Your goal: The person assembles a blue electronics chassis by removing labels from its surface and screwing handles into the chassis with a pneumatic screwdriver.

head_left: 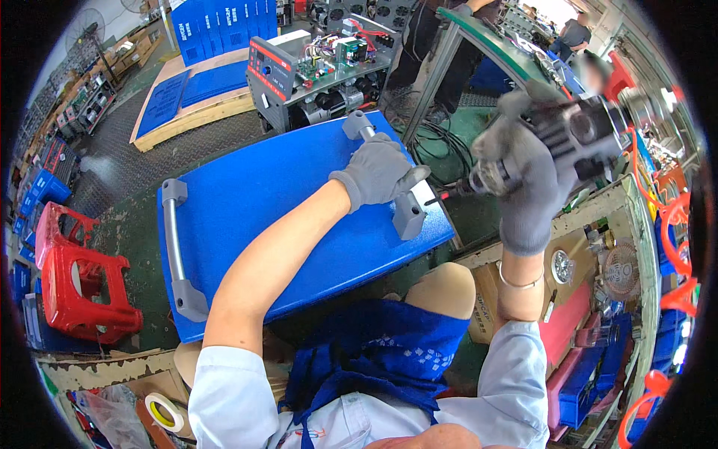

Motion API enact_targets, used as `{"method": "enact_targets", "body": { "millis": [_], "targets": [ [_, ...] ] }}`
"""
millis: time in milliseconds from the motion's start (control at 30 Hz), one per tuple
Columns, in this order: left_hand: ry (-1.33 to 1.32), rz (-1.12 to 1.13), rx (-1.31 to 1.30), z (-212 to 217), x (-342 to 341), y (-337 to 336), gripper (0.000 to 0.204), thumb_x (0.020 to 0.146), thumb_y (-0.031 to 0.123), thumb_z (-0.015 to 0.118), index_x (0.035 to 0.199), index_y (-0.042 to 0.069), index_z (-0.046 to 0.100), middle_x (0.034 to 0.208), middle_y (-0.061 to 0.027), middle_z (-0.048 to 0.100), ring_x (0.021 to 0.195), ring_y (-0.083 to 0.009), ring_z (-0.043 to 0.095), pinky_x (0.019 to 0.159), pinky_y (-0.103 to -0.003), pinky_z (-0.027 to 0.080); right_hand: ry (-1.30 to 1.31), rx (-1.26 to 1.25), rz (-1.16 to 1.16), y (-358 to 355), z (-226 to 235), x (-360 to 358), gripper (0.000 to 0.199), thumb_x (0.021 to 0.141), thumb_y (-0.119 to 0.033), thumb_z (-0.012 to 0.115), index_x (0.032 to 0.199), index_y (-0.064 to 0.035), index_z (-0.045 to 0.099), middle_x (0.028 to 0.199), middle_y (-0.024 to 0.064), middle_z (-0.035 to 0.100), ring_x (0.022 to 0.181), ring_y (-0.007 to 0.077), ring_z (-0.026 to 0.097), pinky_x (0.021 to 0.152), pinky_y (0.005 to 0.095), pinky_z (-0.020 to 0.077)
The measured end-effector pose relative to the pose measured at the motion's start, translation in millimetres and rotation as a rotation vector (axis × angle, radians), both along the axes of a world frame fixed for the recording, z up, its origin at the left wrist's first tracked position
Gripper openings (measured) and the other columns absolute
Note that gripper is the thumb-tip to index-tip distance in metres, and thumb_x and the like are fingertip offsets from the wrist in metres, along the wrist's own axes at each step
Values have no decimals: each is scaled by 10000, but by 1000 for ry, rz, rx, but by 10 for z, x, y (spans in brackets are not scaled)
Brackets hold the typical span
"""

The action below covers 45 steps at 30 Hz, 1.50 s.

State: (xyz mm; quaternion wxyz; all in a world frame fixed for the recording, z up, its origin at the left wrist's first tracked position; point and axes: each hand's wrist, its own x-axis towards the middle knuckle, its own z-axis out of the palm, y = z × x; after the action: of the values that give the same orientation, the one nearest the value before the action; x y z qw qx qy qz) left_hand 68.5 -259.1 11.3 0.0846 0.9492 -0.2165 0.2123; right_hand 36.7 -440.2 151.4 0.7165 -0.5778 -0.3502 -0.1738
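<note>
A big blue cover [284, 217] lies across the person's lap. The left hand [378, 170], in a grey glove, is wrapped around the grey handle [385, 172] at its far edge. The right hand [523, 179] grips a power screwdriver [568, 138], just beside the handle, with its tip close to the handle's end.
</note>
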Motion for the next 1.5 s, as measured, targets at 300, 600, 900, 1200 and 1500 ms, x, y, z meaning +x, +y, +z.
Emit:
{"method": "enact_targets", "body": {
  "millis": [300, 600, 900, 1200, 1500],
  "targets": [
    [-82, -61, -125, -106, -60, -29, 401, 879, 338, 528, 551, 113, 576, 595, -91, 559, 619, -291, 544, 733, -412, 445, -58, 261, 430, -326, -209, 126, 567, 841, -86, 524, 1366, 50, 357, 963, 97, 506, 568, 79, 424, 492, 239, 397],
    [-19, -198, -214, -165, -196, -5, 141, 677, 341, 593, 683, 208, 637, 575, -2, 519, 613, -241, 515, 698, -366, 426, 345, 51, 791, -490, -336, 497, 375, 863, -109, 655, 1111, -49, 380, 692, 39, 506, 607, 136, 499, 517, 236, 461],
    [-14, -183, -252, -168, -146, 22, 235, 607, 366, 609, 549, 147, 548, 571, -12, 503, 634, -223, 533, 735, -367, 445, -122, 166, 752, -700, -663, 1117, 317, 762, -49, 729, 906, 78, 476, 651, 57, 613, 544, 69, 585, 510, 159, 532],
    [27, -153, -207, -192, -174, -48, 249, 628, 362, 625, 531, 151, 533, 581, -3, 516, 686, -221, 562, 802, -364, 451, 221, 256, 1513, -309, -283, 1217, 187, 740, 40, 700, 636, -26, 560, 579, 112, 646, 464, 165, 633, 447, 244, 570],
    [-16, -117, -273, -196, -162, -80, 308, 724, 358, 626, 497, 163, 553, 559, 7, 563, 646, -188, 559, 783, -339, 452, 259, -137, 1279, -198, -258, 870, 446, 695, 21, 824, 954, -20, 463, 651, 151, 665, 542, 198, 677, 467, 303, 597]
  ]
}}
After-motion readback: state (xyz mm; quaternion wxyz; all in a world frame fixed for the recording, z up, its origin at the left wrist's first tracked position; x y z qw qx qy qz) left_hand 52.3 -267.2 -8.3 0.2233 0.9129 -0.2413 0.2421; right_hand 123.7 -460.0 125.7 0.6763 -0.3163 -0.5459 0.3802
